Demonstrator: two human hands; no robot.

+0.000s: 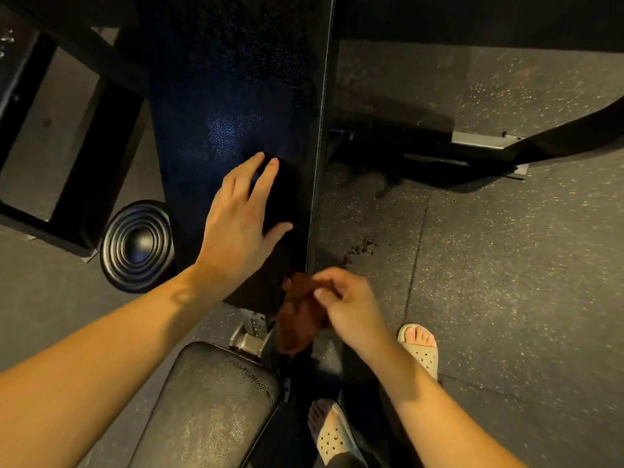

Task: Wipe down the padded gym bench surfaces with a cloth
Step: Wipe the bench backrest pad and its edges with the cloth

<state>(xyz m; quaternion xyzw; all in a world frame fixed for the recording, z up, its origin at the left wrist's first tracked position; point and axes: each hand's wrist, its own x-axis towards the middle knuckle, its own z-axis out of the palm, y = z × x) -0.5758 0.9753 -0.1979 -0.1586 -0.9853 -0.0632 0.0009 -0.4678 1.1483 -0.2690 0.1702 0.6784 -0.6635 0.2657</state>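
The long black back pad (233,96) of the gym bench runs from the top of the view toward me. My left hand (239,217) lies flat on its near part, fingers spread, holding nothing. A shorter black seat pad (212,407) sits below it, with a gap and metal bracket (250,336) between the two. My right hand (347,305) is shut on a crumpled brown cloth (297,319), which hangs off the near right corner of the back pad, beside its edge.
A round black weight plate (138,244) lies on the floor left of the bench. Black frame bars (77,184) stand at the left and a metal base (483,146) at the right. Speckled rubber floor (506,282) spreads to the right. My sandalled feet (420,346) stand beside the seat.
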